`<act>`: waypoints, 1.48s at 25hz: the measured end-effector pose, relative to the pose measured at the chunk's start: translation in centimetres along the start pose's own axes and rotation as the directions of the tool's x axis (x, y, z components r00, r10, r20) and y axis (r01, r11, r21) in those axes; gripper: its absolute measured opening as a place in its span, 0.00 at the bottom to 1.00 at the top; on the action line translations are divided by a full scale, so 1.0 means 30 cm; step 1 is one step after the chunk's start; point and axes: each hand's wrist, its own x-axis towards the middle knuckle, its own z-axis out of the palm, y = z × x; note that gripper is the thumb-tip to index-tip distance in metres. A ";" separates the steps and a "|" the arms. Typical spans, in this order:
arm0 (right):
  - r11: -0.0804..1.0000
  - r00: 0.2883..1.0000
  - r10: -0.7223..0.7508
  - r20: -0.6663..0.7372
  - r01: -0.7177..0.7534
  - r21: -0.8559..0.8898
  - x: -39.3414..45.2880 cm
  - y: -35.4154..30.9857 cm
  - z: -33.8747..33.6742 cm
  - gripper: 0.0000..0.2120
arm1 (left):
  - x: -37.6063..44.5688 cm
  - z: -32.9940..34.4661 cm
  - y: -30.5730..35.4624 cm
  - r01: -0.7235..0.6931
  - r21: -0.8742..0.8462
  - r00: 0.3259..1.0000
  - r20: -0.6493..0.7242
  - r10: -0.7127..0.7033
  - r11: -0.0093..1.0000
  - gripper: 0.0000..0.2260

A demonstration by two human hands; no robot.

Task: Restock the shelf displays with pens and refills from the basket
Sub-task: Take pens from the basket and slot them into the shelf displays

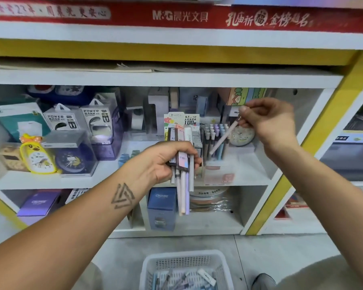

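R hand (268, 122) pinches 1 pale pen (223, 139) over the pen display (215, 141). L hand (166, 162) clamped on a bundle of pens & refills (182, 164). White basket (184, 268) on floor holds more stock; restock approx midway.

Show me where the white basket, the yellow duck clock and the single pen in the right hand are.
white basket (223, 268), head view, on its right wall.
yellow duck clock (39, 158), head view, on the dial.
single pen (222, 140), head view, mid-barrel below the right hand (269, 122).
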 end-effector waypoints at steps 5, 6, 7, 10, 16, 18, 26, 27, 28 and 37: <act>0.878 0.976 -0.161 0.146 0.209 -0.430 0.019 0.083 -0.041 0.06 | 0.053 0.053 0.019 0.009 -0.022 1.000 0.025 -0.009 1.000 0.03; 0.830 0.966 -0.176 0.190 0.249 -0.499 0.015 0.103 -0.042 0.06 | 0.066 0.061 0.015 0.013 -0.019 1.000 0.029 -0.012 1.000 0.03; 0.795 0.957 -0.189 0.221 0.281 -0.538 0.012 0.119 -0.042 0.06 | 0.076 0.067 0.010 0.018 -0.017 0.999 0.033 -0.017 1.000 0.03; 0.761 0.940 -0.199 0.277 0.327 -0.561 0.008 0.150 -0.034 0.06 | 0.094 0.073 0.001 0.027 -0.027 0.999 0.040 -0.026 0.999 0.03; 0.737 0.923 -0.192 0.334 0.360 -0.572 0.014 0.178 -0.023 0.06 | 0.108 0.067 -0.003 0.023 -0.024 0.999 0.037 -0.022 0.999 0.02; 0.712 0.918 -0.151 0.368 0.359 -0.604 0.020 0.189 -0.018 0.05 | 0.109 0.066 -0.005 0.026 -0.018 0.999 0.044 -0.025 1.000 0.02; 0.727 0.971 -0.117 0.207 0.226 -0.649 0.048 0.169 -0.019 0.11 | 0.091 0.053 0.006 0.040 -0.035 0.996 0.078 -0.037 0.999 0.04; 0.820 0.982 -0.067 0.178 0.156 -0.550 0.040 0.158 -0.010 0.10 | 0.086 0.054 0.008 0.039 -0.041 0.996 0.080 -0.036 0.998 0.04; 0.897 0.982 -0.001 0.187 0.083 -0.434 0.030 0.144 0.002 0.10 | 0.082 0.055 0.009 0.039 -0.048 0.996 0.081 -0.035 0.998 0.04; 0.965 0.863 0.257 0.436 -0.249 -0.075 -0.042 0.098 0.111 0.08 | 0.084 0.049 0.007 0.013 -0.016 0.992 0.124 -0.011 1.000 0.09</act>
